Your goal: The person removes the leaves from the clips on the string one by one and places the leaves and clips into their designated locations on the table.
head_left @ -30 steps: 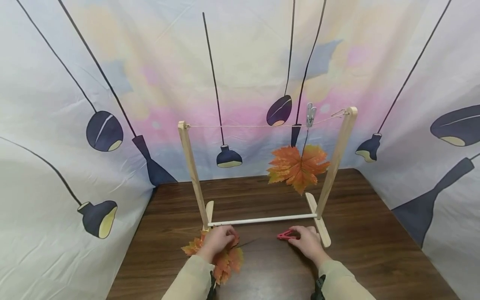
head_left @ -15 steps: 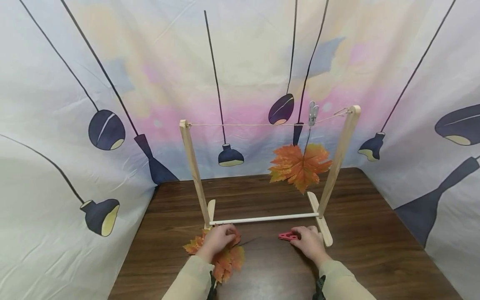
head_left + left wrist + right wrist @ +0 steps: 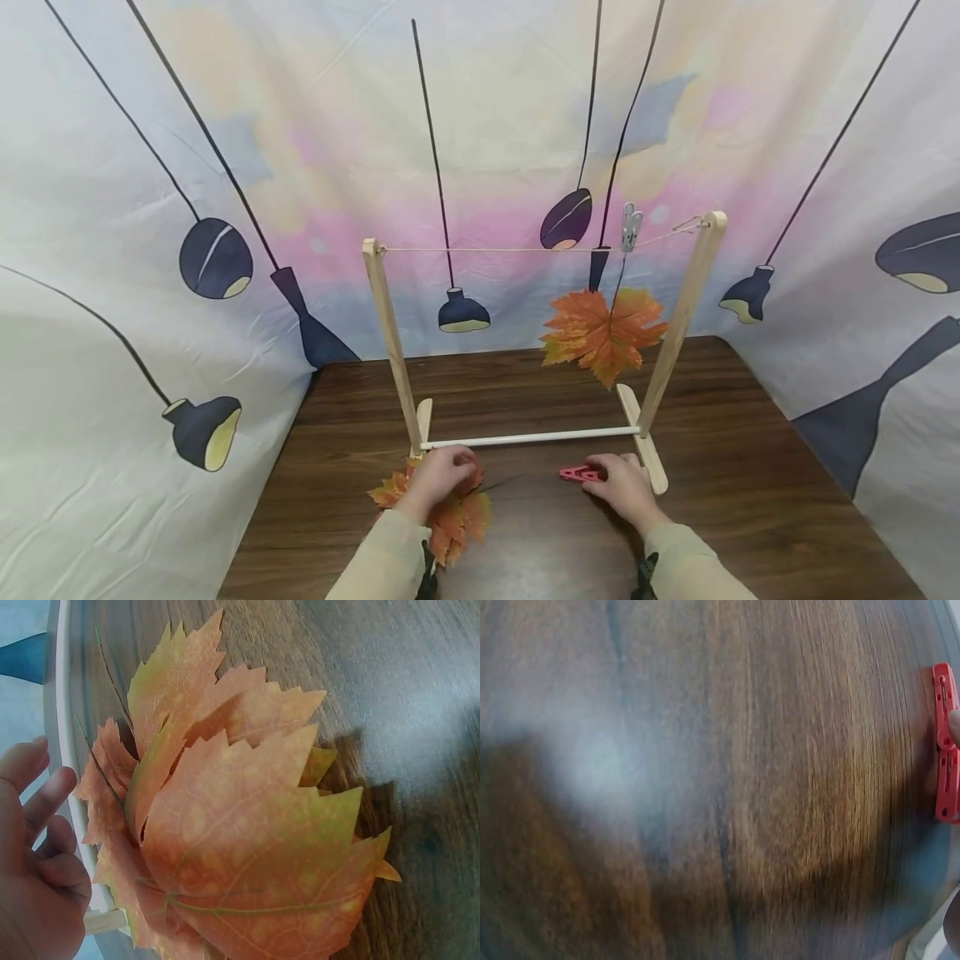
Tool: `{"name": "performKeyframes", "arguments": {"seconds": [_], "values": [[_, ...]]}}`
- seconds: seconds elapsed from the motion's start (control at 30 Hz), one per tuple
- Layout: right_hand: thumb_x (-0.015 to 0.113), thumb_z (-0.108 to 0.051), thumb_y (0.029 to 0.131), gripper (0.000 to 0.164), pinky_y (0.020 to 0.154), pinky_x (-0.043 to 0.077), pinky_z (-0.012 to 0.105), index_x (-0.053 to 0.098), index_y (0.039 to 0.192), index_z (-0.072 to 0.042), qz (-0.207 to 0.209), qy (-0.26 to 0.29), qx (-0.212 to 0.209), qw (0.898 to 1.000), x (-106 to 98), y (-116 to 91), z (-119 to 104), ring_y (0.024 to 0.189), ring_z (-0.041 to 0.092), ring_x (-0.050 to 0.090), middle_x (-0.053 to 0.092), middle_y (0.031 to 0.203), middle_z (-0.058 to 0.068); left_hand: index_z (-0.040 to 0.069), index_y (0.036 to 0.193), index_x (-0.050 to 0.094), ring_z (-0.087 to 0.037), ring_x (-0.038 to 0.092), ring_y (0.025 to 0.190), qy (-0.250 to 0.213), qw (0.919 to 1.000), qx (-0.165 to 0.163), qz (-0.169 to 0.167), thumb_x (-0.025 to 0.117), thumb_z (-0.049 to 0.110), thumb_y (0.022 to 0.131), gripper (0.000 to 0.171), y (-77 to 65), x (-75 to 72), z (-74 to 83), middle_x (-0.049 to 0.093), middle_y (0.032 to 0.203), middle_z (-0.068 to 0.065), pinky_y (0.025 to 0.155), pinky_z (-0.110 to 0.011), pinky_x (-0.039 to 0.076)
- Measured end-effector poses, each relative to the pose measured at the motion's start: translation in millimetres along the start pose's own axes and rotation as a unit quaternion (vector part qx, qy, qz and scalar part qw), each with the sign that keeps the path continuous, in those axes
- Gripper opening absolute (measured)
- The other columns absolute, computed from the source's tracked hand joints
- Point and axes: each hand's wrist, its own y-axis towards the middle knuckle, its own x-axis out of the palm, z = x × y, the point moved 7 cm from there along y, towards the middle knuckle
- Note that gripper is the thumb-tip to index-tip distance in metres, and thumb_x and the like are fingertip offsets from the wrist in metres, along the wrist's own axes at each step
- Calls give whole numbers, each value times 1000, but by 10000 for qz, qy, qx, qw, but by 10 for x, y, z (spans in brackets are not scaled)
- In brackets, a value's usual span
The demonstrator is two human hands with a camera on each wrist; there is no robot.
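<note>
My left hand (image 3: 444, 473) hovers over a pile of orange artificial maple leaves (image 3: 456, 527), its fingers loosely bent. In the left wrist view the fingers of that hand (image 3: 51, 796) stand beside the leaves (image 3: 240, 832) with nothing between them. Two thin dark stems stick out from the pile. My right hand (image 3: 626, 490) pinches a red clothespin (image 3: 579, 474) low over the table, near the right foot of the wooden stand. Only a fingertip and part of the red clothespin (image 3: 946, 784) show at the right edge of the right wrist view.
The wooden stand has two posts (image 3: 686, 312), a white lower bar (image 3: 528, 437) and a string (image 3: 495, 249) tied between the tops. A grey clothespin (image 3: 631, 229) on the string's right part holds a hanging orange leaf (image 3: 606, 333). A printed cloth (image 3: 337, 108) surrounds the brown table (image 3: 540, 542).
The head view has shifted slightly, so the whole scene sits a little further right. Both hands keep nearly the same pose, and the red clothespin stays in the right hand.
</note>
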Motion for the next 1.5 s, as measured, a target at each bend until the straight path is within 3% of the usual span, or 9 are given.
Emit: {"name": "performKeyframes", "arguments": {"seconds": [0.3,0.53,0.67,0.83,1.13,1.33,1.5], "values": [[81,-32,71,42,77,36,44,70,106,-11,230,152,-161,9995,-134,37,52,95,27,50,67,107,5,8,104,68,-20,60,81,-312,9995,-103,38,64,17,88,19,35,-66,9,67,93,-4,71,-38,48],[78,-31,74,44,89,33,56,68,110,-7,310,293,-88,9991,-330,116,75,107,38,47,64,114,13,12,110,66,-17,59,80,-369,9989,-268,70,63,21,90,23,89,-101,41,65,93,-2,70,-37,47],[76,-31,77,46,91,28,60,66,114,-6,174,538,69,9984,-405,147,70,113,40,43,63,116,14,12,112,65,-15,57,75,-338,9992,-197,105,64,23,89,26,113,-115,77,63,87,1,66,-35,46],[75,-30,79,47,86,29,56,63,118,-5,160,775,218,9966,-510,175,68,108,37,42,61,119,15,8,115,64,-15,58,77,-401,9990,-45,195,66,23,87,32,141,-170,146,61,86,3,64,-32,45],[74,-30,80,48,87,30,54,61,121,-7,265,843,304,9956,-639,219,51,109,35,40,60,121,15,8,114,65,-13,57,74,-198,9995,-1,248,67,22,86,32,164,-221,195,62,86,3,65,-32,45],[73,-35,81,51,89,30,54,61,123,-8,291,1047,349,9935,-708,235,53,110,34,38,59,123,15,11,118,63,-18,62,85,-92,9999,42,41,66,26,87,34,165,-200,250,64,92,3,71,-37,48],[72,-42,80,55,88,32,55,62,121,-8,377,1080,294,9930,-781,245,48,109,34,39,59,122,15,11,119,62,-22,61,90,-171,9997,61,136,65,26,88,35,176,-239,319,65,99,-3,76,-43,47]]}}
